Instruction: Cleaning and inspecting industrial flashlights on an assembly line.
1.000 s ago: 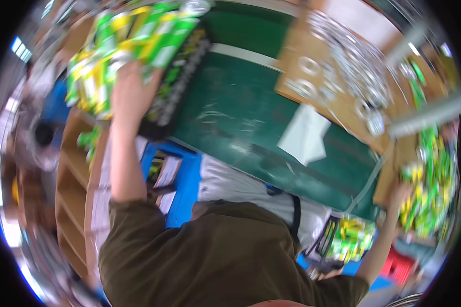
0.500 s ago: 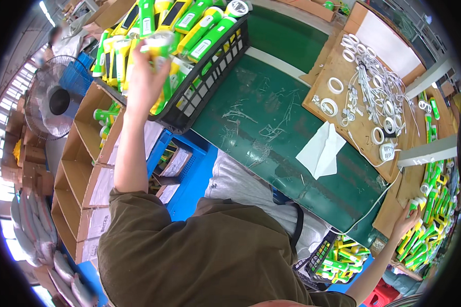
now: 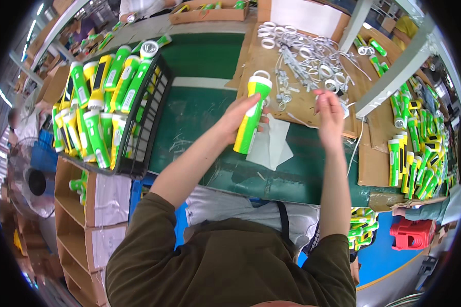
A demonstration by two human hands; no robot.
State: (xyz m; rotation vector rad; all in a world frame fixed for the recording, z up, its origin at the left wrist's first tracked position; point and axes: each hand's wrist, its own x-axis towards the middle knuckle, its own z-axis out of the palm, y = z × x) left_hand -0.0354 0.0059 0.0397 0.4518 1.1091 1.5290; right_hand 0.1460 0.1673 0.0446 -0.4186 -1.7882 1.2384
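Observation:
My left hand [image 3: 236, 118] is closed round the middle of a green and yellow flashlight [image 3: 249, 123] with a white head. The flashlight tilts over the green table [image 3: 194, 133], its head pointing away from me. My right hand [image 3: 330, 113] is raised over the near side of a brown board [image 3: 253, 59], fingers bent together near the white cables; anything between the fingertips is too small to make out. White rings [image 3: 268, 43] and tangled white cables [image 3: 297, 64] lie on the board. Beneath the flashlight is a white paper sheet [image 3: 274, 146].
A black crate [image 3: 151, 110] heaped with flashlights stands at the left. More flashlights [image 3: 420, 169] lie on cardboard at the right, behind a grey post [image 3: 389, 71]. Below left are cardboard compartments [image 3: 74, 220]; a red plastic stool [image 3: 412, 234] stands on the floor at right.
My left hand has come from the crate to the middle of the table with a flashlight. My right hand has left the flashlights at right and moved to the board. The view has turned.

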